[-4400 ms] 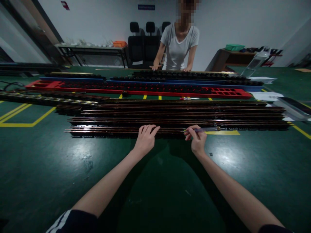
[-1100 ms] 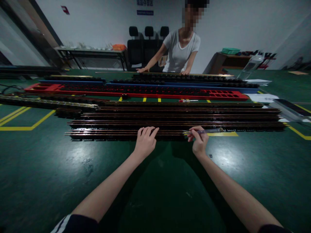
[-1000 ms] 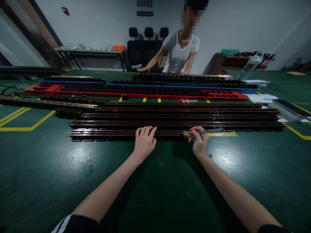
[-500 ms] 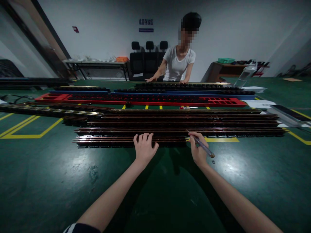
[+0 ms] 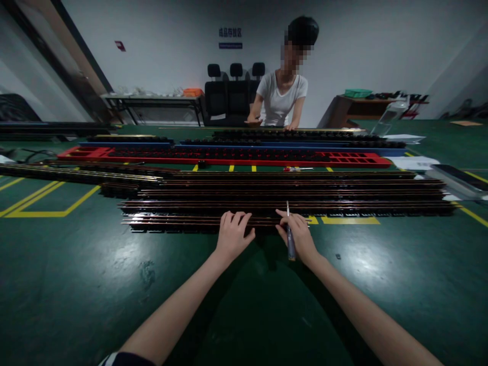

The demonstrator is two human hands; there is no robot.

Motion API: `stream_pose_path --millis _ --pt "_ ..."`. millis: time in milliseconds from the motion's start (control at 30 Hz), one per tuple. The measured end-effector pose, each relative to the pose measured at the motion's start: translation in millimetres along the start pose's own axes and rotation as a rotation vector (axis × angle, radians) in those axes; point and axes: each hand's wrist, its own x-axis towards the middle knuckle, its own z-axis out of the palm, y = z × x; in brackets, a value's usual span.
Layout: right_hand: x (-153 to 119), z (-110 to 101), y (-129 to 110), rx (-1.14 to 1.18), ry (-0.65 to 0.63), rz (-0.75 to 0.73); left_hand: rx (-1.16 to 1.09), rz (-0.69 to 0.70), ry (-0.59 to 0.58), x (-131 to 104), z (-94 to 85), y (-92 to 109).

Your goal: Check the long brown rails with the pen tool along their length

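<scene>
And here we are: the left hand (image 5: 233,238) lies over the front strip (image 5: 175,224), fingers bent across its top, thumb apart on the near side. That grip looks loose; whether it pinches, I can't tell. Over to the right hand (image 5: 302,238), and it's closed around the screwdriver (image 5: 291,248), tip pointing at the far edge, fingertips close against the strip's right-hand stretch.

The strip itself, black with coppery rods, lies lengthwise on the green surface (image 5: 95,290), running parallel to the far edge, just in front of a bank of longer strips (image 5: 229,192). Rod ends poke past its left end.

How would it handle? Light for its length, I'd judge, fairly stiff but likely to bow if raised by one end. Those shiny rods look slick, the black parts perhaps easy to snap. Best hold: both hands well apart, around the black body, off the bare rods.

Beyond, a red frame (image 5: 86,153) stretches across the surface, and at the far edge stands a co-worker (image 5: 280,101). A small dark piece (image 5: 338,256) lies nearer us, off to the right.
</scene>
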Motion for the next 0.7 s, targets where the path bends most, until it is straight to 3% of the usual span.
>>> stream_pose_path --millis 133,333,700 --pt "-1.1 0.6 -1.2 -0.044 -0.124 -0.056 -0.049 0.074 -0.02 0.0 -2.4 1.2" --pt "2.3 -1.6 -7.4 -0.235 -0.197 0.001 -0.06 0.098 -0.075 0.7 -4.2 3.3" --pt "2.6 -1.5 -13.0 -0.446 -0.135 0.044 -0.064 0.05 -0.127 1.4 -7.0 6.4"
